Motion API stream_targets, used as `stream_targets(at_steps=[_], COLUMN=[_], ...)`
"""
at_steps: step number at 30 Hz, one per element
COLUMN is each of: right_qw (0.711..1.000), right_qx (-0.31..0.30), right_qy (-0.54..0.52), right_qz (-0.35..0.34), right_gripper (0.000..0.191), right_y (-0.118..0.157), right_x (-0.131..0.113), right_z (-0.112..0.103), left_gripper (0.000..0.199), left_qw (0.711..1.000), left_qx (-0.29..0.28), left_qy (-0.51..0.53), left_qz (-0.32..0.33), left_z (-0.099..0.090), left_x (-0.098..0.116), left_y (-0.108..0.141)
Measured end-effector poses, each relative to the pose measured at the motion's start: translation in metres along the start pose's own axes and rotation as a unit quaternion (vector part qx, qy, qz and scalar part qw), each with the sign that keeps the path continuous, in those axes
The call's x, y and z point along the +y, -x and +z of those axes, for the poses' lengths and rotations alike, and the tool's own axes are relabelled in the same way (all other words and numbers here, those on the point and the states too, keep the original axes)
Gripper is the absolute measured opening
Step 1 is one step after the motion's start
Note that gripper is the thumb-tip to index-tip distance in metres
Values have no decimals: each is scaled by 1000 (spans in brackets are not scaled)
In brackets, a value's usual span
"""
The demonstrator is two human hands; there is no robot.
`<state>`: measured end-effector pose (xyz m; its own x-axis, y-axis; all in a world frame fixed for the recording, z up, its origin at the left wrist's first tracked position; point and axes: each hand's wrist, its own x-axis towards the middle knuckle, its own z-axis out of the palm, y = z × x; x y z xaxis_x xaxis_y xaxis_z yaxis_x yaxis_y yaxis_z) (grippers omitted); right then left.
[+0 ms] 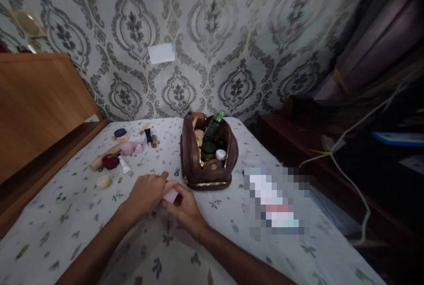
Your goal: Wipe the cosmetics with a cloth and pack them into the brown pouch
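Note:
A small pale pink box-like item (171, 195) is held low over the bed between my two hands; its exact kind is hard to make out. My right hand (186, 209) grips it from the right, with thumb and fingers around it. From the left, my left hand (149, 191) closes on its upper edge, fingers partly hidden. Just beyond stands an open brown toiletry bag (212, 174), filled with a green-capped dark bottle (213, 128), a white-lidded jar (221, 155) and other containers.
Cosmetics lie at left: a pink makeup sponge (127, 147), a white tube (124, 165), a dark-lidded jar (121, 134) and a round pale item (104, 181). A blurred-out object (273, 201) lies at right. A wooden panel (43, 99) borders the left; a cable (351, 179) hangs at right.

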<state>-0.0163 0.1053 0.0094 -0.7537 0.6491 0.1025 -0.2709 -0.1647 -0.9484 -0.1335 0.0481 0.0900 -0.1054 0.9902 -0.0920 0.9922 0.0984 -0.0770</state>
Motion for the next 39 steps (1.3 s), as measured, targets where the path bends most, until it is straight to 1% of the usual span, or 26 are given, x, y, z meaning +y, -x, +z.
stream_targets(at_steps=[2, 3, 4, 6, 7, 8, 9, 10, 11, 13, 14, 16, 17, 19, 20, 22, 23, 25, 27, 28, 30, 32, 34, 36, 38, 39], right_qw=[1000, 999, 999, 998, 998, 998, 998, 998, 998, 998, 998, 999, 999, 999, 999, 999, 998, 998, 999, 998, 993, 987, 984, 985, 990, 993], right_qx=[14, 25, 37, 52, 58, 61, 63, 64, 65, 62, 58, 46, 39, 34, 34, 34, 28, 1, -12, -10, -2, -19, -57, -76, -52, -30], right_qy=[25, 34, 39, 42, 38, 32, 24, 17, 12, 10, 10, 10, 9, 3, -4, -33, -51, -63, -20, 18, 91, 136, 154, 151, 131, 114], right_qz=[1, -3, -8, -13, -10, -2, 8, 15, 19, 23, 24, 22, 19, 9, 6, 1, -4, -18, -42, -55, -78, -82, -62, -34, 0, 18], right_gripper=[35, 37, 39, 42, 43, 43, 43, 43, 42, 39, 37, 31, 28, 30, 35, 52, 57, 54, 39, 34, 35, 43, 51, 57, 62, 64], right_y=[0, 1, 1, 1, 1, 0, 0, 0, -1, -1, -1, 0, 1, 3, 4, 6, 7, 8, 9, 10, 11, 14, 17, 19, 18, 16], right_x=[-5, -6, -7, -8, -8, -9, -9, -10, -12, -14, -15, -16, -15, -14, -14, -12, -10, -7, -3, 0, 3, 5, 4, 2, 3, 4], right_z=[1, 1, 1, -1, -2, -3, -3, -4, -5, -6, -6, -6, -5, -2, -1, 4, 6, 9, 10, 10, 10, 12, 14, 17, 17, 15], left_gripper=[36, 38, 42, 51, 53, 52, 50, 48, 46, 44, 44, 45, 46, 48, 48, 50, 51, 55, 55, 54, 50, 45, 35, 28, 30, 32], left_qw=[990, 973, 945, 874, 848, 841, 853, 879, 909, 958, 971, 983, 984, 981, 975, 952, 931, 870, 810, 789, 754, 722, 705, 703, 717, 733], left_qx=[47, 78, 110, 168, 194, 214, 227, 227, 211, 146, 111, 57, 44, 45, 54, 76, 86, 102, 126, 142, 184, 234, 286, 330, 354, 358], left_qy=[132, 217, 304, 447, 482, 485, 457, 406, 345, 236, 200, 166, 163, 184, 207, 288, 347, 472, 557, 581, 606, 615, 603, 577, 550, 535], left_qz=[-12, -31, -53, -92, -103, -109, -111, -108, -97, -74, -66, -54, -52, -50, -51, -64, -75, -102, -129, -144, -177, -212, -240, -254, -241, -219], left_z=[5, 6, 7, 7, 5, 3, 1, -1, -2, -1, 1, 7, 11, 18, 21, 27, 29, 33, 36, 38, 39, 38, 35, 34, 37, 40], left_x=[5, 5, 3, -6, -13, -19, -25, -29, -32, -33, -32, -26, -24, -19, -18, -16, -15, -12, -8, -6, -2, 1, 3, 7, 14, 18], left_y=[0, -1, -1, -1, -1, 1, 2, 5, 7, 12, 15, 18, 19, 21, 22, 22, 21, 19, 16, 14, 11, 7, 4, 2, 4, 6])
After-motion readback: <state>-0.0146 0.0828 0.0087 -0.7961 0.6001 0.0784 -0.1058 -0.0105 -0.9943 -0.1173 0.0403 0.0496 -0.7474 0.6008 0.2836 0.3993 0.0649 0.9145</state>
